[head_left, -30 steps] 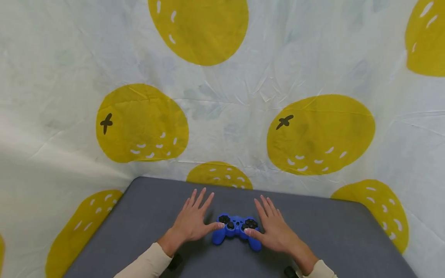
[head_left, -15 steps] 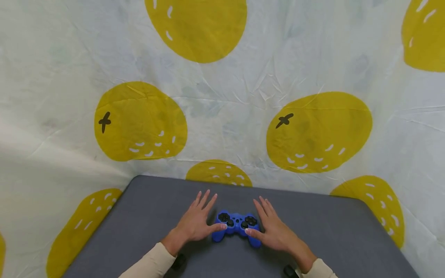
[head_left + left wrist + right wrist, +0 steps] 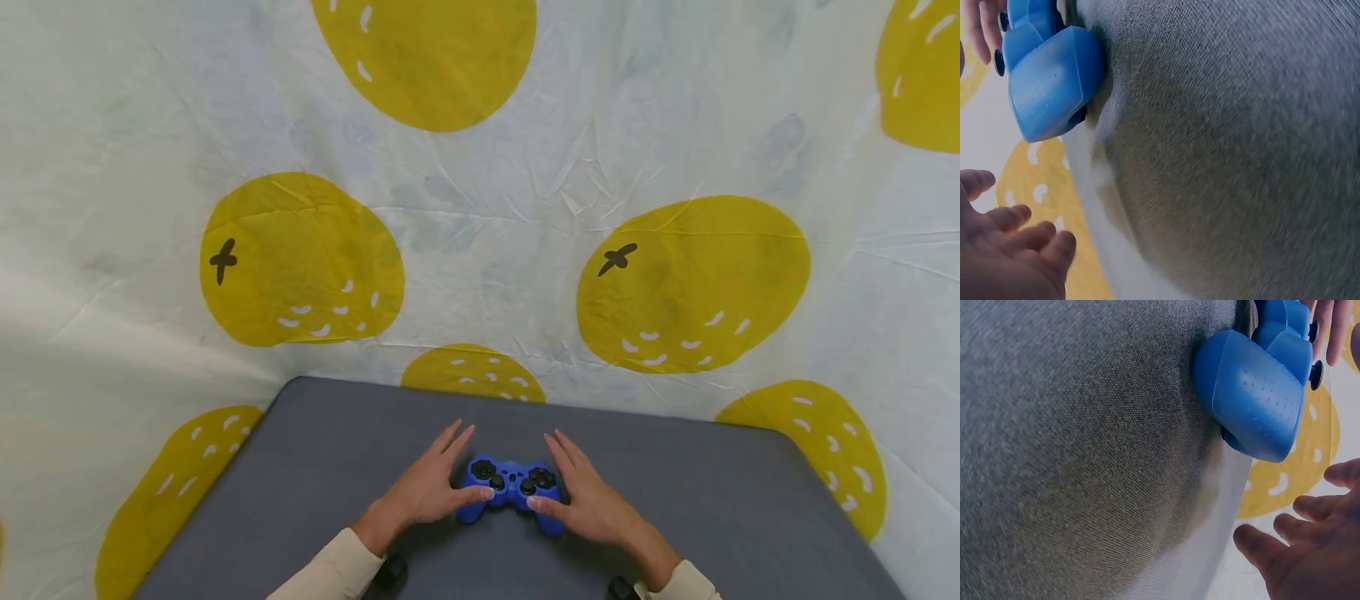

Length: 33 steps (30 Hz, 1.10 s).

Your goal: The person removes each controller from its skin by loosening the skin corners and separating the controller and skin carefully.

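Observation:
A blue game controller with black buttons and thumbsticks lies on a grey table, its two grips toward me. The left hand hovers on its left side, fingers extended and thumb over the left grip. On the other side the right hand mirrors it, with its thumb above the right grip. Both wrist views show a gap between the fingers and the controller: left hand below the near grip, right hand below the other grip.
Behind the table hangs a white sheet printed with yellow fruit, and it continues along the left side. The table's back edge runs close to this sheet. Dark bands sit at both wrists by the beige sleeves.
My left hand has shifted slightly right, its fingers drawing nearer the controller and turning inward. The right hand's fingers have come closer together. The controller lies where it was.

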### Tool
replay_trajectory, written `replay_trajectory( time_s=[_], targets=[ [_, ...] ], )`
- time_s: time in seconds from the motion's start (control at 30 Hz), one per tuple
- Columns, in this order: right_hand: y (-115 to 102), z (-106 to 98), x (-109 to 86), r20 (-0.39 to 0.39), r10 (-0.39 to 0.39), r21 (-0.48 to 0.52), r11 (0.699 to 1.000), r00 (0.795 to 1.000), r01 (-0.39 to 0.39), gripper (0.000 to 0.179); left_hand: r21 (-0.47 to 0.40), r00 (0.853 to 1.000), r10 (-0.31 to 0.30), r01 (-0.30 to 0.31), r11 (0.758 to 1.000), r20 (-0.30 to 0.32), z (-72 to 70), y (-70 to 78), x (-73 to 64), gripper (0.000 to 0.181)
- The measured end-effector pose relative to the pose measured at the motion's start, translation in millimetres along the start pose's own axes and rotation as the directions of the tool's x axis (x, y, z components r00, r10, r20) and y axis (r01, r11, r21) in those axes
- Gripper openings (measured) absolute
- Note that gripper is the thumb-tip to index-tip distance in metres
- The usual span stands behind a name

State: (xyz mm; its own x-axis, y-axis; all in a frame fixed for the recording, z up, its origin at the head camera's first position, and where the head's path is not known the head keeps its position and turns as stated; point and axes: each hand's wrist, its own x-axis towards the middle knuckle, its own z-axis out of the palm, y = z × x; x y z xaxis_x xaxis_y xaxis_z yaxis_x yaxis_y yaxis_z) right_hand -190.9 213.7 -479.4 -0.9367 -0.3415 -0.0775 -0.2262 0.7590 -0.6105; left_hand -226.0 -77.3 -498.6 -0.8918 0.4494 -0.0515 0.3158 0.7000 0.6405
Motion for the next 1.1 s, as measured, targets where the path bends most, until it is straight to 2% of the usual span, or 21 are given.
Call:
replay_trajectory(
  time_s=[0.23, 0.43, 0.6, 0.7, 0.83, 0.97, 1.1],
  targets=[
    [4.2, 2.4, 4.5, -0.001, 0.006, 0.121, 0.993, 1.0, -0.006, 0.101, -0.171, 1.0, 0.017, -0.018, 0.985, -0.004, 2.6, -2.3, 2.0, 0.099],
    [12.5, 1.7, 9.6, -0.018, 0.0, 0.258, 0.966, 1.0, 0.005, 0.099, -0.303, 0.999, 0.035, -0.041, 0.952, -0.026, 4.8, -7.1, 5.9, 0.095],
    [16.5, -1.3, 10.4, 0.016, 0.008, 0.401, 0.916, 1.0, -0.013, 0.097, -0.428, 0.999, 0.03, -0.032, 0.903, -0.012, 7.3, -10.0, 9.6, 0.091],
    [19.6, 0.1, 12.6, 0.022, 0.02, 0.45, 0.892, 1.0, -0.027, 0.096, -0.514, 1.0, 0.012, 0.0, 0.858, 0.019, 8.9, -12.5, 10.8, 0.088],
    [25.0, 1.7, 15.8, 0.01, 0.034, 0.474, 0.88, 0.999, -0.035, 0.093, -0.597, 0.998, -0.011, 0.042, 0.801, 0.056, 9.4, -13.7, 14.5, 0.083],
    [28.1, 2.9, 17.7, 0.012, 0.033, 0.479, 0.877, 0.999, -0.034, 0.087, -0.615, 0.998, -0.016, 0.051, 0.787, 0.062, 9.6, -13.5, 16.3, 0.08],
    [28.6, 4.0, 19.8, 0.026, 0.042, 0.509, 0.859, 0.999, -0.049, 0.082, -0.605, 0.996, -0.024, 0.07, 0.793, 0.084, 9.1, -11.2, 16.8, 0.077]
  ],
)
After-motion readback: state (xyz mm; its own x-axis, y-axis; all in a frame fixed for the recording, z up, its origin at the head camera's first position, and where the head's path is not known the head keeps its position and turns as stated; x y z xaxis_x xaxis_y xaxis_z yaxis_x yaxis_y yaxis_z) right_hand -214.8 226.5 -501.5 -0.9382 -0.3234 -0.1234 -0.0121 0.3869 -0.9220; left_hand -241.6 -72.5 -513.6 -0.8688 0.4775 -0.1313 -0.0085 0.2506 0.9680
